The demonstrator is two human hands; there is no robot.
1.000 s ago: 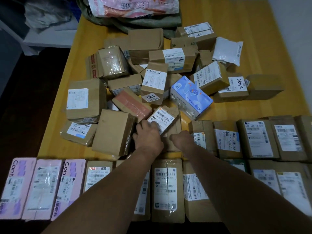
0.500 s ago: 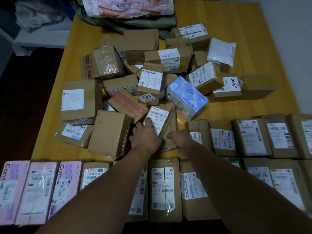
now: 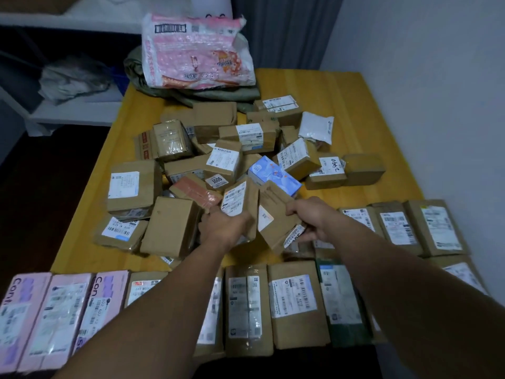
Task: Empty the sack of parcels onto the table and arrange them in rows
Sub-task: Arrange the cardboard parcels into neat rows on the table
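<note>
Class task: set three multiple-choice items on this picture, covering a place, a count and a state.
1. Where does the pink-printed sack lie?
A. at the table's far end
B. on the floor
C. under the table

2. How many pink parcels start the near row on the left?
A. one
B. three
C. five

3. What is the left hand doing?
A. lying flat
B. gripping a labelled brown parcel
C. pointing

Answers: 1 A, beyond the pile; 2 B, three side by side; 3 B, it clasps the parcel.
</note>
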